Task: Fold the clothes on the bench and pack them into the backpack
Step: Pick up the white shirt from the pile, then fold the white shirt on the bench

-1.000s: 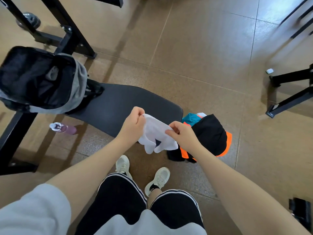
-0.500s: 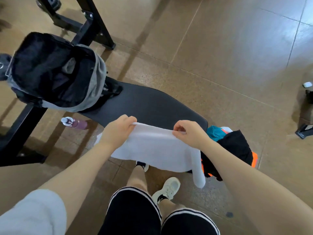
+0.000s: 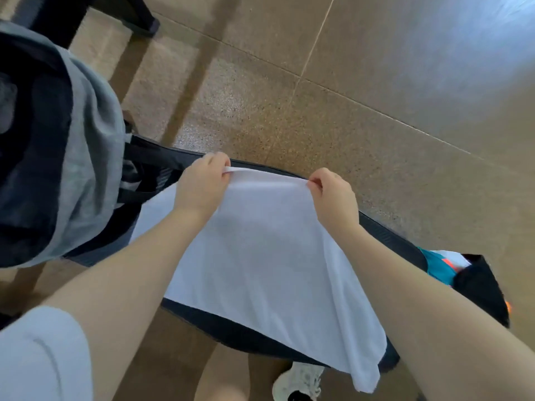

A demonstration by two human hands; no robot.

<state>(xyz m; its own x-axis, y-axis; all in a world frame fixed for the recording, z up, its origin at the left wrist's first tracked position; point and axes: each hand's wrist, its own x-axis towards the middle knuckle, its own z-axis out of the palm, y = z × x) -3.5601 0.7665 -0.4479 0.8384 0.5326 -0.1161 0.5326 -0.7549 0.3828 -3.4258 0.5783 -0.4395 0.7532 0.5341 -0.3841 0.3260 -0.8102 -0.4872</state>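
Speckled brown tile, glossy and cut by thin grout lines, fills the floor point(image 3: 333, 91) across the top of the view. Over it runs the black padded bench point(image 3: 249, 335), long and narrow, its matte cover showing along the near edge and in a thin strip past the knuckles. At the bench's left end sits the backpack point(image 3: 72, 157), soft grey fabric outside, dark lining inside, mouth gaping wide, black straps trailing toward the bench.

And here's the action: a white garment point(image 3: 260, 261), smooth and thin, is spread flat across the bench top, its lower right corner drooping off the near edge toward the floor. The top hem is pulled taut between both hands, with the rest of the cloth lying below the grip, toward the person. The left hand point(image 3: 199, 183) has fingers curled over the hem's left end, pinching it tight. The right hand point(image 3: 333, 195) pinches the right end, thumb and fingers closed on a small bunch of fabric.

At the bench's right end, a crumpled heap of clothes point(image 3: 474, 285): black on top, teal beneath, a flash of orange and white. Down low, one white sneaker point(image 3: 298, 383), blurred.
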